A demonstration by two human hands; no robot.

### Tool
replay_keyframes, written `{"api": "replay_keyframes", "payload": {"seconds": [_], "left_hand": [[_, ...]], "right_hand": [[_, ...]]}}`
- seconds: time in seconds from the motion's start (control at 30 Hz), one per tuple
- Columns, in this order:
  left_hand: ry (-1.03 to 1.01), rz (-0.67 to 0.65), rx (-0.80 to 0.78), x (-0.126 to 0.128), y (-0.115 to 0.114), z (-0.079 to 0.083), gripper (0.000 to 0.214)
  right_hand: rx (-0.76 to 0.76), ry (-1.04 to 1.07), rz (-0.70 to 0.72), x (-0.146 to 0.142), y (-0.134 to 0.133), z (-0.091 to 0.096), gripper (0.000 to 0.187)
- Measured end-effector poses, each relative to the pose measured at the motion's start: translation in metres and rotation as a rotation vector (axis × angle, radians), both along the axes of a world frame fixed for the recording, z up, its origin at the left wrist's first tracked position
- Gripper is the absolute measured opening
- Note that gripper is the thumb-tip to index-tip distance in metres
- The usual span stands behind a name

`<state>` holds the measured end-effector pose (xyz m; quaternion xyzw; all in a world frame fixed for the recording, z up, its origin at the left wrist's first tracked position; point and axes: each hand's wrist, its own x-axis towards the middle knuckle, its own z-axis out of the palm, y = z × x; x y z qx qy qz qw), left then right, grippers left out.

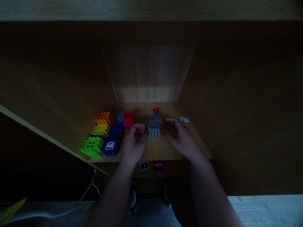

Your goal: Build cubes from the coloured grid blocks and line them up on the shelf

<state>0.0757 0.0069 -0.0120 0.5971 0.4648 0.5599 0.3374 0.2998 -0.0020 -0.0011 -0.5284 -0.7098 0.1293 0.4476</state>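
A stack of grey interlocking plastic tiles point(154, 128) sits on the wooden shelf between my hands. My left hand point(135, 142) is just left of that stack, fingers loosely curled with a gap to the thumb and nothing seen in them. To the right, my right hand point(181, 137) is open, thumb and fingers apart, its fingertips over some red pieces point(167, 125) that they partly cover. Behind the grey stack lie a blue triangle tile point(156, 116) and a red triangle tile point(156, 110). Whether either hand touches a piece, I cannot tell.
Left on the shelf point(163, 153) stand orange point(104, 118), yellow point(101, 130), green point(92, 147), dark blue point(115, 133), purple point(110, 147) and red point(129, 119) tile stacks. A white grid piece point(184, 119) lies far right. Cabinet walls enclose the dim space.
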Motion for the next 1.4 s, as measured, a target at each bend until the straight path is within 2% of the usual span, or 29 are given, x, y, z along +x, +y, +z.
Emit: {"api": "replay_keyframes", "payload": {"seconds": [0.2,0.33,0.43,0.5,0.53,0.57,0.7,0.83,0.97,1.1,1.4], "left_hand": [[0.034,-0.012,-0.003,-0.001,0.002,-0.003,0.02],[0.063,0.019,0.009,0.001,-0.001,-0.001,0.02],[0.137,0.091,0.085,0.003,-0.01,0.004,0.017],[0.187,0.136,0.164,0.005,-0.019,0.01,0.004],[0.207,0.137,0.218,0.006,-0.025,0.013,0.006],[0.229,0.084,0.259,0.007,-0.03,0.017,0.013],[0.26,-0.34,0.367,0.012,-0.052,0.033,0.024],[0.307,-0.569,0.41,0.019,-0.068,0.043,0.027],[0.293,-0.672,0.384,0.023,-0.078,0.048,0.027],[0.253,-0.74,0.361,0.022,-0.08,0.051,0.026],[0.294,-0.793,0.269,0.014,-0.077,0.055,0.03]], "right_hand": [[-0.019,-0.111,0.075,-0.015,0.003,-0.013,0.065],[-0.014,-0.137,0.068,-0.019,0.007,-0.02,0.069],[-0.031,-0.119,0.073,-0.017,0.008,-0.021,0.069],[-0.037,-0.096,0.084,-0.016,0.007,-0.021,0.07],[-0.039,-0.083,0.09,-0.015,0.007,-0.02,0.071],[-0.041,-0.071,0.097,-0.016,0.006,-0.02,0.072],[-0.075,-0.045,0.131,-0.024,0.004,-0.018,0.075],[-0.129,-0.05,0.169,-0.041,0.006,-0.019,0.078],[-0.209,-0.055,0.215,-0.062,0.009,-0.016,0.083],[-0.221,-0.064,0.233,-0.083,0.011,-0.015,0.083],[-0.208,-0.048,0.169,-0.109,0.018,-0.018,0.08]]}}
